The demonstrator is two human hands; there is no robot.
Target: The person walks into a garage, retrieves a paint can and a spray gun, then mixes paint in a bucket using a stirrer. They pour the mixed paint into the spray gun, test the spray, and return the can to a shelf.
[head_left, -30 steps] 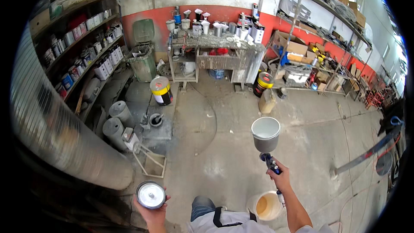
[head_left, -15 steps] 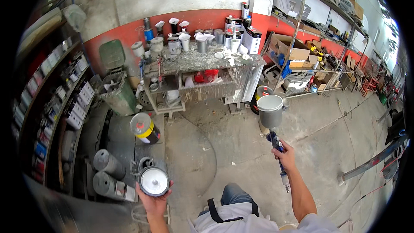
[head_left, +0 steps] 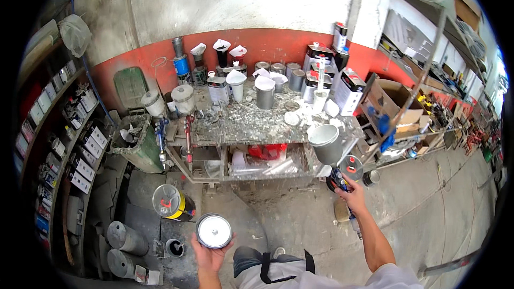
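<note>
Two hands, two loads: your left hand (head_left: 210,251) cups a round can with a white lid (head_left: 213,230) from beneath, fingers spread up around its lower rim so the lid faces up and the can sits level, low and close to your body. Your right hand (head_left: 350,192) is wrapped tight around the grip of a spray gun (head_left: 338,177), fingers closed on the handle, with the grey gravity cup (head_left: 325,142) riding upright on top; holding it that way keeps the open cup mouth up so nothing in it can tip out. A hose or line seems to trail down from the gun past your forearm, though it is too small to be certain. The gun hangs just in front of the right end of the paint-spattered workbench (head_left: 251,123), near its edge but not resting on it. On the bench top stand grey tins, several with white paper funnels (head_left: 236,77) set in them, all upright against the red band of wall. Two more spray guns (head_left: 160,139) hang from the bench's left edge beside a green bin (head_left: 134,142). On the floor to your left, a yellow-banded tin (head_left: 171,202) stands just beyond the can you hold, with grey cylinders (head_left: 126,238) lower down by the shelving.
</note>
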